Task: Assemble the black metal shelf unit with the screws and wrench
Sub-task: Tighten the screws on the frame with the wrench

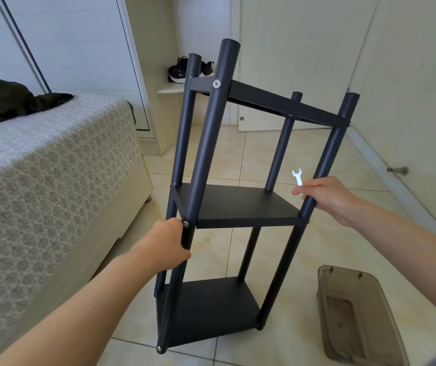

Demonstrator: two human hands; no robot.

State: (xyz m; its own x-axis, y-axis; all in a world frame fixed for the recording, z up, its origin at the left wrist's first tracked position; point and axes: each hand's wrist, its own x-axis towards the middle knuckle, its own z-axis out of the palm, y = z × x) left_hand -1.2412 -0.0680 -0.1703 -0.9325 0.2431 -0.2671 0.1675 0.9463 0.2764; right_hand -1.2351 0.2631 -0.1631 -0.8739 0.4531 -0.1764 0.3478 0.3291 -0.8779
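Gripped by the left hand [170, 243] is the post [203, 143] nearer the quilted grey bed [53, 167]; the post farther from the bed and a small flat silver wrench [297, 177] are clasped together in the right hand [325, 196]. The black metal three-tier shelf unit [238, 204], stood just beside the bed, should be steadied square while each screw [186, 224] is snugged evenly.

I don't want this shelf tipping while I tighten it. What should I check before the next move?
1. Left hand gripping the near left post: ok.
2. Right hand gripping the near right post: ok, but it also pinches the wrench.
3. All three shelves of the shelf unit fitted: ok.
4. Top corner screw present: ok; tightness cannot tell.
5. Unit standing flat on the floor: cannot tell.
6. Brown bin apart from the unit: ok.
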